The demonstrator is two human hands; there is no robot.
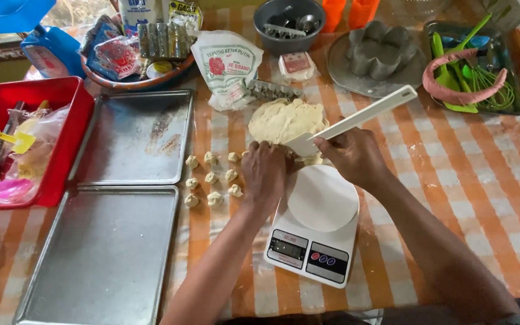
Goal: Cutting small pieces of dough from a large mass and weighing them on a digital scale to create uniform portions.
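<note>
Gripping a white spatula point(356, 119), right hand point(356, 157) angles its handle up-right; left hand point(264, 174) fingers unclear.

Right hand point(353, 157) gripping white spatula point(356, 120), left hand point(264, 171) at dough mass point(284, 120), kitchen scale point(314, 241) beneath

Both bare forearms reach forward, left hand point(264, 170) curled palm-down, right hand point(352, 155) closed in a grip.

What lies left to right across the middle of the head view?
Red bin → upper tray → small dough balls → left hand → right hand holding the white scraper → bare striped cloth.
</note>
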